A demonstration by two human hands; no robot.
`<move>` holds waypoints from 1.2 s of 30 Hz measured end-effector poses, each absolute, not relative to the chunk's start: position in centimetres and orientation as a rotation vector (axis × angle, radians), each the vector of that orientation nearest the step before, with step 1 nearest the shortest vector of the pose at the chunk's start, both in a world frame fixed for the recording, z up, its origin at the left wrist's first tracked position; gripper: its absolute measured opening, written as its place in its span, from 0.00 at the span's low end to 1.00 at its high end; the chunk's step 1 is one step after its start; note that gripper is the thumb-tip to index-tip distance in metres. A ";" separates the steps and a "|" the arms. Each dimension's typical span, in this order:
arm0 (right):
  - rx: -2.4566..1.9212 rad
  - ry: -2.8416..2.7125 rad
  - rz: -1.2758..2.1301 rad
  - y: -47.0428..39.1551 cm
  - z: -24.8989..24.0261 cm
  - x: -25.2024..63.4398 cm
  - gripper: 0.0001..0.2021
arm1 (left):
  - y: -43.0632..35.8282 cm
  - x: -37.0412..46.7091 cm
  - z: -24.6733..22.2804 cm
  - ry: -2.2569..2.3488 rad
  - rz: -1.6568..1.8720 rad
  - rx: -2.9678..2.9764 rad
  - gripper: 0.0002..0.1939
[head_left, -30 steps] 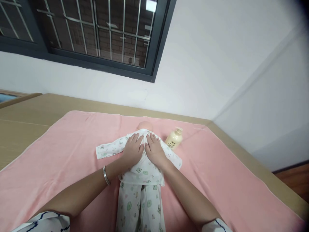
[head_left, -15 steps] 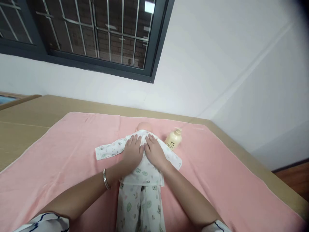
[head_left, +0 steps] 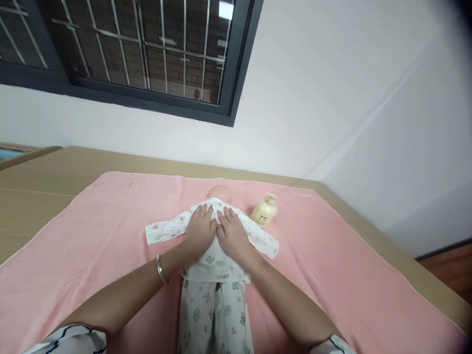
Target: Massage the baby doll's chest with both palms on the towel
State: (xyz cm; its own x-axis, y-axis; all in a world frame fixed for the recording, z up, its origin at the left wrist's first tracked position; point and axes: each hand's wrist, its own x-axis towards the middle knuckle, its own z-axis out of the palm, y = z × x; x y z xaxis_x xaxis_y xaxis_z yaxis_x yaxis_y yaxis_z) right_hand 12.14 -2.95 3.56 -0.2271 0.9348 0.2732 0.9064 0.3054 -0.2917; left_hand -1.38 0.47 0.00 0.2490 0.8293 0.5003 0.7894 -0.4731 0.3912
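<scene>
A baby doll lies with its bare round head toward the wall, dressed in a white patterned top and matching trousers. Flat on the left upper part of the top rests my left hand, fingers stretched out and a silver bangle at the wrist. My right hand lies beside it on the right upper part, also with its fingers extended. The two hands nearly touch at the thumbs. Both sleeves of the top spread outward; the cloth beneath my palms is hidden.
A pale yellow pump bottle leans or lies right of the doll, by the right sleeve. Under everything is a pink blanket on a wooden table. Behind rise a white wall and a barred, dark-framed window.
Both hands have shifted very slightly left on the top, staying flat. The end of the right sleeve has moved a little outward. The bottle stays in place.
</scene>
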 end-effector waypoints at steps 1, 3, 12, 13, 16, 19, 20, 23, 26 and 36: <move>-1.643 -2.166 0.145 -2.3 3.6 12.7 0.24 | 0.0 -1.1 -0.1 1.568 1.058 2.455 0.23; -1.693 -2.075 0.218 -0.9 3.5 13.9 0.24 | -1.0 -0.7 -0.1 1.524 1.104 2.475 0.23; -1.728 -2.137 0.055 -3.2 3.5 11.9 0.25 | 1.3 -1.7 0.7 1.536 1.039 2.340 0.22; -1.713 -2.158 0.040 -3.7 3.5 11.5 0.25 | 1.7 -1.9 0.6 1.551 1.027 2.316 0.23; -1.671 -2.186 0.038 -4.2 3.6 11.3 0.25 | 2.1 -1.9 0.1 1.604 1.041 2.287 0.24; -1.655 -2.157 0.102 -3.0 3.8 12.2 0.24 | 1.7 -1.6 -0.5 1.588 1.098 2.319 0.24; -1.667 -2.138 0.132 -2.4 3.9 12.7 0.24 | 1.5 -1.5 -0.7 1.576 1.119 2.324 0.24; -1.737 -2.097 0.207 -1.2 4.5 13.9 0.24 | 1.2 -1.4 -1.1 1.576 1.180 2.297 0.23; -1.769 -2.089 0.242 -1.1 5.3 14.5 0.24 | 1.3 -1.4 -1.3 1.593 1.213 2.262 0.23; -1.545 -2.171 0.186 -2.1 4.6 12.9 0.25 | 1.2 -1.5 -1.4 1.544 1.276 2.189 0.22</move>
